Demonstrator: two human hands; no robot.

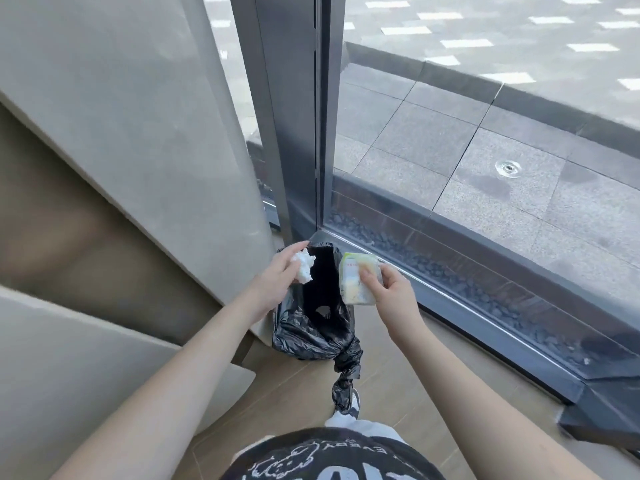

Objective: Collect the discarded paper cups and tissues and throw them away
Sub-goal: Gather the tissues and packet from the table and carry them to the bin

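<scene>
Wood floor [398, 368], bin bag [311, 327] by window [485, 150]; drain [508, 167] maybe outside.

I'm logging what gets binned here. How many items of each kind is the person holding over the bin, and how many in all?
Crumpled white tissue, in the left hand: 1
Pale yellow-green paper cup, in the right hand: 1
Total: 2, both above the bin lined with a black bag.

Bin [294, 337] under black liner [311, 327]
</scene>
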